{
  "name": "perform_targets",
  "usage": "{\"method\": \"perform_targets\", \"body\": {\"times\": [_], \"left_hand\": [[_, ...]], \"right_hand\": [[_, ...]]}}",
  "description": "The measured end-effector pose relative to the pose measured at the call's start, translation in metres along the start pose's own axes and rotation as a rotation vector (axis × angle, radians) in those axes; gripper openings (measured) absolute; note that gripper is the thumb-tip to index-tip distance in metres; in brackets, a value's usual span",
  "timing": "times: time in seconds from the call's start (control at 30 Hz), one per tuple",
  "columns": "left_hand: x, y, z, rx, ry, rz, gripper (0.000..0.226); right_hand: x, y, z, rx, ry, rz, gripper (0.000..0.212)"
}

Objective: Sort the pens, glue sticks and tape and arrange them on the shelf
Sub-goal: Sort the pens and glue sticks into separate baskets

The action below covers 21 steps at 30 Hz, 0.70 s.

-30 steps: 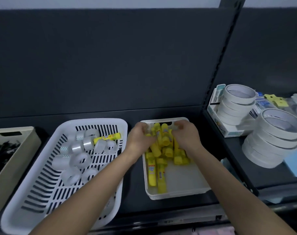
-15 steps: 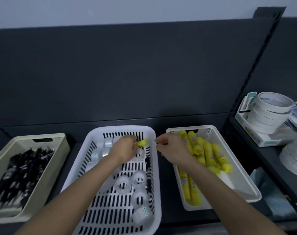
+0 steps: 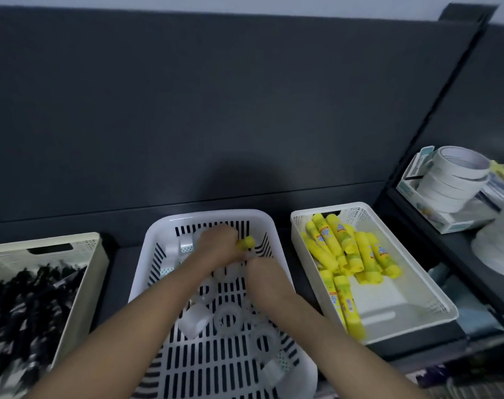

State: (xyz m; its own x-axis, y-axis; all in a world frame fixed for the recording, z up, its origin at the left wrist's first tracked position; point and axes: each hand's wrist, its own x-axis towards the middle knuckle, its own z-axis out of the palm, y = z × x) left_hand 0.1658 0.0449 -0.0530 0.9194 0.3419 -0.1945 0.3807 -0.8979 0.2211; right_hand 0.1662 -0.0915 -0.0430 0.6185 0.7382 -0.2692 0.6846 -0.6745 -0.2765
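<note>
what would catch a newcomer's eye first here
The bright yellow glue sticks heaped in the cream tray on the right stand out most. In the white slotted basket at centre, among clear tape rolls, the left hand grips one stray glue stick, the right hand close beside it. Black pens fill the beige tray at far left.

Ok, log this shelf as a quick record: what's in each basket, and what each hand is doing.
left basket: black pens
middle basket: tape rolls, one stray glue stick
right basket: yellow glue sticks
left hand: grips the stray glue stick at the middle basket's far end
right hand: in the middle basket beside the left hand; grip unclear
far right: stacked big tape
</note>
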Motion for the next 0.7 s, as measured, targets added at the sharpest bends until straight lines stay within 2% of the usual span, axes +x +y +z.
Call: {"method": "perform_targets", "body": {"times": [0.03,0.07,0.13,0.2,0.27,0.33,0.43,0.53,0.67,0.7], "left_hand": [[-0.001,-0.003,-0.001,-0.050,0.009,0.015,0.039],[-0.003,-0.006,-0.002,-0.093,0.019,0.028,0.033],[-0.008,-0.012,-0.004,-0.187,0.046,0.051,0.024],[-0.012,-0.018,-0.006,-0.337,0.118,0.037,0.021],[-0.017,-0.025,-0.009,-0.502,0.231,-0.023,0.021],[-0.024,-0.031,-0.015,-0.649,0.318,-0.065,0.022],[-0.038,-0.036,-0.025,-0.920,0.351,-0.077,0.015],[-0.048,-0.037,-0.031,-1.124,0.349,-0.092,0.018],[-0.055,-0.027,-0.037,-1.136,0.315,-0.094,0.032],[-0.056,-0.022,-0.038,-1.150,0.296,-0.086,0.032]], "right_hand": [[-0.001,-0.001,0.001,-0.029,0.008,-0.003,0.040],[-0.001,-0.003,0.004,-0.057,0.018,-0.006,0.036],[0.001,-0.007,0.004,-0.065,0.031,-0.002,0.015],[0.004,-0.009,0.005,-0.074,-0.004,0.036,0.015],[0.006,-0.012,0.010,-0.125,-0.025,0.090,0.030],[0.006,-0.016,0.014,-0.157,-0.006,0.101,0.034],[0.007,-0.015,0.012,-0.080,0.046,0.128,0.039],[0.005,-0.016,-0.001,0.053,0.246,0.163,0.038],[0.007,-0.008,-0.024,0.298,0.530,0.127,0.010],[0.006,-0.004,-0.031,0.356,0.577,0.128,0.009]]}}
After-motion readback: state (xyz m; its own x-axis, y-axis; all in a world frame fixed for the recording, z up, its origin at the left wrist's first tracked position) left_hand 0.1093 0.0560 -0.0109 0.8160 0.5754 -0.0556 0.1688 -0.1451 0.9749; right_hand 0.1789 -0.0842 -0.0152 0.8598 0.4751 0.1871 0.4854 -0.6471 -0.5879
